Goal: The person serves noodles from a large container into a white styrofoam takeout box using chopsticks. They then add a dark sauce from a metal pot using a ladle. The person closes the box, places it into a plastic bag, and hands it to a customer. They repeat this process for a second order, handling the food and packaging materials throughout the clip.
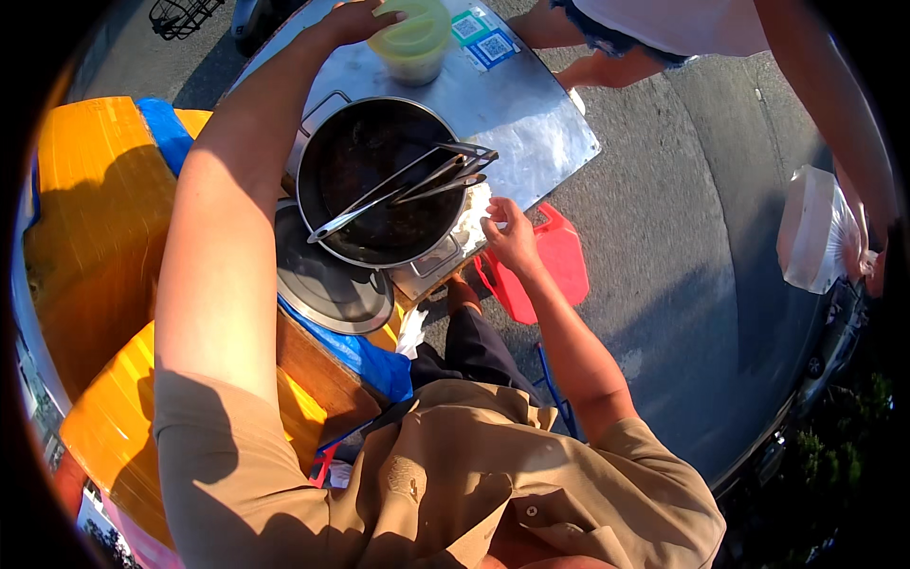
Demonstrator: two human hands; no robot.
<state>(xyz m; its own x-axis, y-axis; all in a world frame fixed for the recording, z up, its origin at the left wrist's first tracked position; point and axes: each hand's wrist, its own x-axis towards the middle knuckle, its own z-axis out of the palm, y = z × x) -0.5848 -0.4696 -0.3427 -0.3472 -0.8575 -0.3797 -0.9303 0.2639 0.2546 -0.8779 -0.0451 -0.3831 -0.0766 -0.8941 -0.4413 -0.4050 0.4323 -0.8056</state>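
Note:
My left hand [353, 21] reaches to the far end of the metal tabletop and grips a translucent plastic tub [417, 60] by its left side. The tub has a yellow-green lid, and my thumb rests on it. My right hand [513, 235] is beside the crumpled white paper or cloth [475, 217], fingers loosely curled and apart, with nothing visible in them. Between my arms stands a deep metal pot [380, 242] of dark liquid. Metal tongs [359, 213] lie across its rim with other long utensils. A round metal lid [334, 295] leans below the pot.
Printed code cards [483, 39] are stuck to the metal tabletop [540, 135]. A red plastic container [561, 263] hangs or stands by the table edge. Yellow-covered boxes [99, 235] are at left. Another person holds a plastic bag [810, 231] at right; their legs [604, 67] are near the table.

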